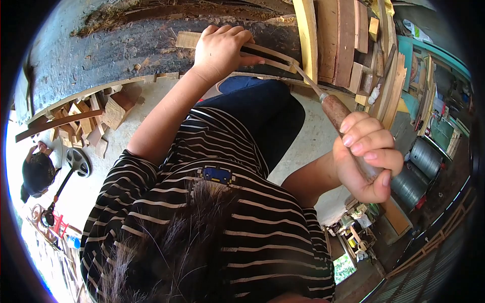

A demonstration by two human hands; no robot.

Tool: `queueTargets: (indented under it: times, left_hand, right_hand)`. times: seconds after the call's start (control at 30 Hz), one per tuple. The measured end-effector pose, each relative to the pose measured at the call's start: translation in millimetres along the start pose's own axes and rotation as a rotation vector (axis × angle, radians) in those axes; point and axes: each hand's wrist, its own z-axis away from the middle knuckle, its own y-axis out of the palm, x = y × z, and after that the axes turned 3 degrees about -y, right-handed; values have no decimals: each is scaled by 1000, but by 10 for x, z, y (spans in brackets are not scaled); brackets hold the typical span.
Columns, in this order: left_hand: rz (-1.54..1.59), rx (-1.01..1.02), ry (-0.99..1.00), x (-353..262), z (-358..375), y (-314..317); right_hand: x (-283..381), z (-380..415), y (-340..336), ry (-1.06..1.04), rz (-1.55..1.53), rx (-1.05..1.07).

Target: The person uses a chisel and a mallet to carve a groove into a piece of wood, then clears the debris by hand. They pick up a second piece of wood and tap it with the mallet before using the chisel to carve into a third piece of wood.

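Observation:
My right hand (368, 151) is wrapped round the brown wooden handle (336, 111) of a chisel, the knuckles toward the bench. Its narrow metal blade (308, 80) slants up to the left, its tip right at the end of a pale wooden piece (188, 40). That piece lies along the dark, worn bench (126, 63), with a long slot between two prongs at its right end. My left hand (222, 48) grips the piece across its middle, palm down, fingers over the far edge and thumb along the near side. The hand hides the middle of the wood.
Boards and offcuts (346, 43) lie on the bench's right side. A pale yellow plank (306, 35) crosses close to the chisel tip. Wood blocks (86, 121) are heaped on the floor at left, near another person (38, 171). Metal cylinders (417, 171) lie at right.

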Motion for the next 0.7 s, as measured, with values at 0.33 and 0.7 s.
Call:
queueTargets:
  times: [0.33,0.7]
  left_hand:
    - [-29,21,-10,-7,-4,-1]
    - [-21,-22,4,-1,0,18]
  right_hand:
    - [-96,20,-35,23,-42,40]
    - [-120,-23,42,-5,-59,65]
